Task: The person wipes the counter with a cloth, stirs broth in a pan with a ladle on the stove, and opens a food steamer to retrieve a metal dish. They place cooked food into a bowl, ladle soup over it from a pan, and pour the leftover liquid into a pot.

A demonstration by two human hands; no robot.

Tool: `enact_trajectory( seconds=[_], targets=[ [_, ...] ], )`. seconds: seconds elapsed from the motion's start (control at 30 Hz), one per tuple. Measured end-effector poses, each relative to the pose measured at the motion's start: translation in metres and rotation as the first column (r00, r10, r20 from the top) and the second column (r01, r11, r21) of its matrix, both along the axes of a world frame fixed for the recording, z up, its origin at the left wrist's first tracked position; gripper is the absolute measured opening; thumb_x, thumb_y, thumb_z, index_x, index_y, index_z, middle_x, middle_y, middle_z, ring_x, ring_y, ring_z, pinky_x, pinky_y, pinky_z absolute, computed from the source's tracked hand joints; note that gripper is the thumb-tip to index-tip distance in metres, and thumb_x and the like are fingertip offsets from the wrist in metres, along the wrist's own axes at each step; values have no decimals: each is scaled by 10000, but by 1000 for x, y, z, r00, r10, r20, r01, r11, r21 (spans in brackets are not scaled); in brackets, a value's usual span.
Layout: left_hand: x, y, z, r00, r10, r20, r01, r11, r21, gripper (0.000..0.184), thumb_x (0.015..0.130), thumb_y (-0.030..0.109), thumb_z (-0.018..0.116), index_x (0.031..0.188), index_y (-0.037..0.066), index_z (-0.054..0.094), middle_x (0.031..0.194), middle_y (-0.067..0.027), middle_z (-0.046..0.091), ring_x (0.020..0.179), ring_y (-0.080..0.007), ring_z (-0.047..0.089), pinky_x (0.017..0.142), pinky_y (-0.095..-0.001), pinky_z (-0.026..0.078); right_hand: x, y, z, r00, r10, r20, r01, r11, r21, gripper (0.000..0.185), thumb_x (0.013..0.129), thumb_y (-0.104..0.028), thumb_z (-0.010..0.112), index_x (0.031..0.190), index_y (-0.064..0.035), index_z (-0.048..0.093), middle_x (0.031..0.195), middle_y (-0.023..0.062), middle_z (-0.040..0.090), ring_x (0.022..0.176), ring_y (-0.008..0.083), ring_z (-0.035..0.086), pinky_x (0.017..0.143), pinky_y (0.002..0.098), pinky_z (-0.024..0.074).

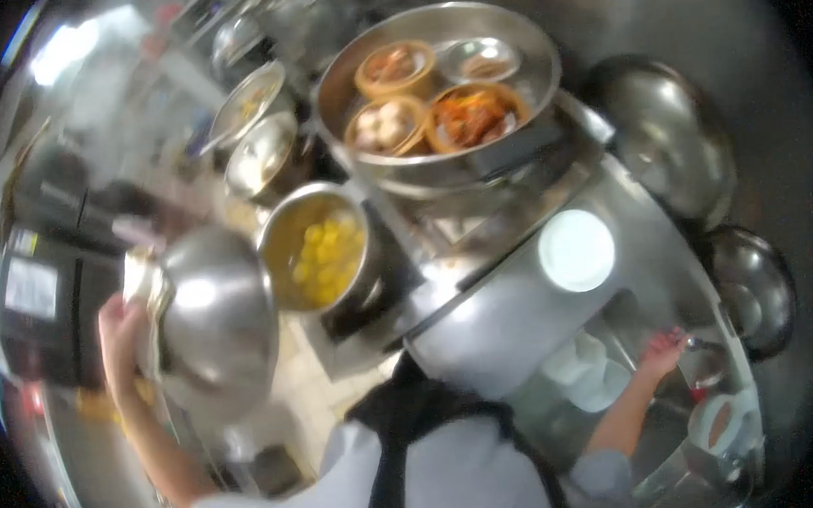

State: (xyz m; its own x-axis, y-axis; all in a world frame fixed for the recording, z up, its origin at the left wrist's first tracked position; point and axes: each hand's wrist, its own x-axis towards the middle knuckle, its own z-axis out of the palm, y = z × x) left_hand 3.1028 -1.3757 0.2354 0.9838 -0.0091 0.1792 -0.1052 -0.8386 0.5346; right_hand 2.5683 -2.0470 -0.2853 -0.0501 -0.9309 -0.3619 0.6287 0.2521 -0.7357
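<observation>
My left hand (121,327) is raised at the left, its fingers closed on a pale cloth (140,280) at the edge of a large domed metal lid (219,307). The lid hangs tilted beside a pot of yellow pieces (326,259). Over the metal counter at the right, my right hand (664,350) has its fingers closed round the end of a small metal utensil (705,344), blurred at its far end. Left of that hand lies a crumpled white cloth (581,360) by a pale round container (601,386).
A wide steamer pan (544,69) holds several small food baskets, among them dumplings (385,125). A white round plate (577,250) rests on the steel counter (486,333). Metal bowls (265,155) stand at the upper left; large metal lids (669,140) lean at the right.
</observation>
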Motion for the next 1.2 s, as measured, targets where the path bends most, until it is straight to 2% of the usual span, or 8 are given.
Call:
enact_trajectory(
  seconds=[0.03,0.2,0.43,0.6,0.73,0.9,1.13,1.2],
  targets=[
    [-2,1,2,1000,12,3,-12,1000,27,222,815,165,591,873,-36,667,693,-21,596,618,-76,516,549,-251,412,7,-1,4,998,54,-15,-53,998,15,445,957,-433,631,1193,-57,606,936,3,646,678,121,535,583,238,433],
    [-4,4,1,1000,12,5,-12,1000,3,231,816,180,608,880,-33,671,709,-14,602,632,-72,520,565,-246,419,49,14,61,940,-286,-186,296,955,30,466,951,-442,632,1207,-56,578,952,51,612,773,137,537,628,278,422],
    [-9,0,9,997,78,24,-79,997,18,292,837,209,610,958,-45,688,715,-16,610,666,-72,538,600,-250,445,12,-19,8,964,-265,-18,265,960,89,455,951,-384,626,1224,-30,548,1075,101,625,934,209,603,800,302,503],
    [-39,-52,7,983,162,93,-164,986,20,285,852,191,548,901,-67,658,667,-21,559,618,-90,482,572,-278,400,-10,30,-26,972,35,231,0,989,-151,244,922,-211,648,1104,-49,627,1045,79,680,944,208,639,919,336,515],
    [-25,-52,-8,980,198,-2,-198,980,-34,298,884,187,517,929,-74,655,699,-46,567,651,-105,484,601,-280,399,-2,83,-2,948,23,318,-4,998,-60,145,916,-147,643,1030,-57,652,1010,57,697,928,184,646,911,337,521],
    [5,-39,-20,995,100,-13,-100,994,-46,309,897,190,517,946,-86,647,746,-64,588,712,-134,510,672,-292,425,-13,84,28,976,39,215,-39,999,-4,122,952,-168,628,1010,-63,650,933,42,693,798,126,639,722,250,543],
    [44,-30,-28,999,42,11,-42,999,-25,303,876,162,521,989,-93,640,798,-67,627,742,-145,539,713,-309,449,-22,72,81,963,-114,242,166,965,-205,105,960,-181,633,941,-78,629,808,7,615,701,97,586,615,248,508],
    [63,-6,-34,999,-45,7,45,997,-69,304,880,158,522,1002,-92,643,782,-68,620,730,-130,532,693,-303,450,31,97,148,989,-50,-142,16,973,-231,105,958,-181,638,952,-76,629,788,-2,605,661,94,559,593,243,469]
  ],
)
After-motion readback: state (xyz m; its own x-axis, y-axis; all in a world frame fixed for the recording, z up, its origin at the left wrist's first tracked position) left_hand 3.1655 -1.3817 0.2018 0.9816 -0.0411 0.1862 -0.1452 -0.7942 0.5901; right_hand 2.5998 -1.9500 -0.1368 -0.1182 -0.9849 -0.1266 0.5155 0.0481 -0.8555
